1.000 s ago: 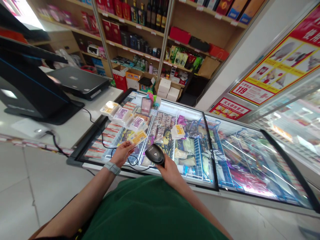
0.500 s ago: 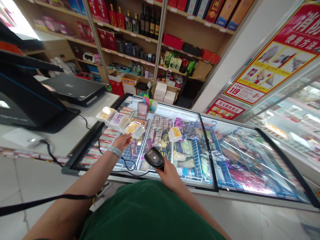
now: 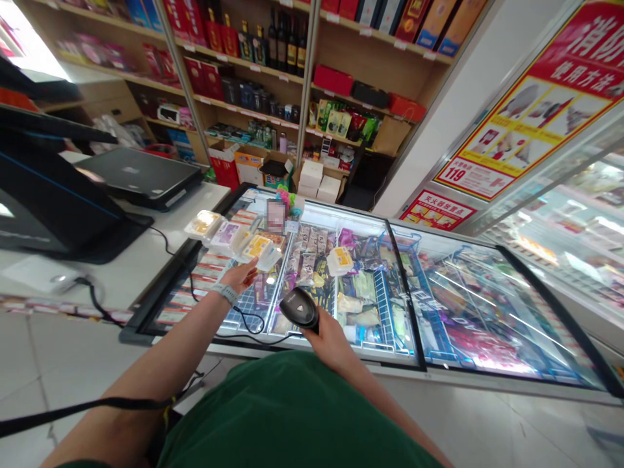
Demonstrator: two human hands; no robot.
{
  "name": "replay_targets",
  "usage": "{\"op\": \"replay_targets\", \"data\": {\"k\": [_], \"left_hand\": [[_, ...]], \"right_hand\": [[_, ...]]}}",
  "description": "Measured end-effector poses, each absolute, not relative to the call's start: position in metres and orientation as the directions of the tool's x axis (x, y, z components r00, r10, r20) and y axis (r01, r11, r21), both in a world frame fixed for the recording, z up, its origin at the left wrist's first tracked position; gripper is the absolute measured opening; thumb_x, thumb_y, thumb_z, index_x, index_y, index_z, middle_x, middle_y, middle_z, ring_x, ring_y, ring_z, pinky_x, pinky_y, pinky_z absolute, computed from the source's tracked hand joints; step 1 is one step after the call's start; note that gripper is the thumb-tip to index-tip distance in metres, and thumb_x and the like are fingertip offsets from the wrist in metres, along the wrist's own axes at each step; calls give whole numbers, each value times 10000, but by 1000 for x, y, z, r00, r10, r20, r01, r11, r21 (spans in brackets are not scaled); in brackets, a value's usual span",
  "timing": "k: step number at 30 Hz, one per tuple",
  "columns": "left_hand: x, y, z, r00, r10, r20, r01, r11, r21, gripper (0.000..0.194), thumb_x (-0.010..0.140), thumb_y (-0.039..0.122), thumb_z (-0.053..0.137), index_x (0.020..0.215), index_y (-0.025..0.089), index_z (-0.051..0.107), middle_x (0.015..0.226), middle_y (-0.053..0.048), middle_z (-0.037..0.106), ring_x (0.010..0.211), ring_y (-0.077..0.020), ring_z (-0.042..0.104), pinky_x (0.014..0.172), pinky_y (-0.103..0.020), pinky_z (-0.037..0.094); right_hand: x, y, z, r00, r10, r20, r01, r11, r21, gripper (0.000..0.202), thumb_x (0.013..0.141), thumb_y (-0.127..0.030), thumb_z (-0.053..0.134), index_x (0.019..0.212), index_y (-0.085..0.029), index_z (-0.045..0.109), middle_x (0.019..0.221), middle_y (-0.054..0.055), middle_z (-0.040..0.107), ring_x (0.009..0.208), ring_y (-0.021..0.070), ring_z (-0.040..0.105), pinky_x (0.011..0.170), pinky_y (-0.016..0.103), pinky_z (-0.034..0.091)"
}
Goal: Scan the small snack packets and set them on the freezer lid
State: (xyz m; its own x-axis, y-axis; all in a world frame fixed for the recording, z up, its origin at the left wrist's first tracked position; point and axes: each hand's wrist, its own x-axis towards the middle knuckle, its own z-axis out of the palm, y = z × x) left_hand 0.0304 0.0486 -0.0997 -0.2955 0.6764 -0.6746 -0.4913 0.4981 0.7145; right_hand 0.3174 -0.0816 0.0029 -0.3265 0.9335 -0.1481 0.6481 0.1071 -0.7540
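My right hand [image 3: 329, 338] is wrapped round the handle of a black barcode scanner [image 3: 298, 308], whose head points to the left. My left hand [image 3: 240, 278], with a pale watch band on the wrist, reaches over the freezer glass. Its fingers are apart, and the thumb is at the near edge of a clear plastic food box with a yellow label [image 3: 257, 247]; whether they touch I cannot tell. Beside that box stand a purple-labelled box [image 3: 227, 235] and another yellow-labelled box [image 3: 203, 223]. One more yellow-labelled box [image 3: 340, 260] lies apart, to the right.
The chest freezer's black frame [image 3: 400, 292] surrounds glass over baskets of packaged food. The scanner's black cable [image 3: 251, 314] trails across it. On the left counter are a flat weighing scale [image 3: 141, 174] and a dark terminal [image 3: 53, 201]. Shelves with bottles [image 3: 287, 49] stand behind.
My left hand has shifted slightly, with its fingers a little more apart. The boxes and my right hand with the scanner stay almost where they were; the view has moved slightly.
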Motion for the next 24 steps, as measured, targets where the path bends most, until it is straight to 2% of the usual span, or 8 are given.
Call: {"op": "replay_targets", "data": {"k": [7, 12, 17, 21, 24], "left_hand": [[51, 23, -94, -120, 754, -646, -249, 607, 754, 407, 558, 389, 862, 781, 122, 651, 768, -88, 675, 639, -131, 606, 558, -221, 430], [79, 45, -80, -16, 817, -577, -101, 573, 814, 412, 532, 402, 862, 775, 136, 663, 817, -104, 692, 702, -173, 628, 621, -261, 433], [134, 92, -60, 83, 854, -513, 76, 508, 858, 403, 538, 417, 860, 747, 139, 656, 777, -89, 685, 690, -172, 602, 635, -272, 413], [189, 131, -55, 122, 859, -497, 98, 488, 867, 383, 494, 393, 883, 678, 172, 631, 654, -48, 648, 623, -160, 563, 589, -254, 388], [222, 153, -56, 128, 889, -441, -9, 445, 895, 392, 513, 421, 877, 638, 181, 592, 618, -43, 620, 604, -163, 557, 554, -252, 375]], "right_hand": [[318, -83, 4, -297, 939, -174, 680, 81, -729, 233, 818, -206, 639, 1037, -176, 566, 1014, 84, 654, 945, 240, 618, 797, 315, 451], [326, -88, 4, -236, 958, -162, 645, 29, -764, 302, 813, -195, 643, 1104, -168, 567, 1058, 95, 657, 984, 246, 619, 826, 323, 447], [343, -98, 5, -110, 979, -172, 629, -66, -775, 248, 830, -223, 624, 1068, -174, 572, 1030, 90, 667, 954, 236, 630, 802, 308, 453], [356, -109, 5, -6, 981, -195, 627, -148, -765, 198, 826, -227, 619, 1011, -181, 569, 966, 80, 678, 920, 242, 638, 771, 310, 456], [364, -117, 5, 53, 979, -199, 613, -189, -767, 197, 819, -217, 612, 1007, -185, 565, 956, 79, 678, 907, 243, 641, 768, 314, 460]]}}
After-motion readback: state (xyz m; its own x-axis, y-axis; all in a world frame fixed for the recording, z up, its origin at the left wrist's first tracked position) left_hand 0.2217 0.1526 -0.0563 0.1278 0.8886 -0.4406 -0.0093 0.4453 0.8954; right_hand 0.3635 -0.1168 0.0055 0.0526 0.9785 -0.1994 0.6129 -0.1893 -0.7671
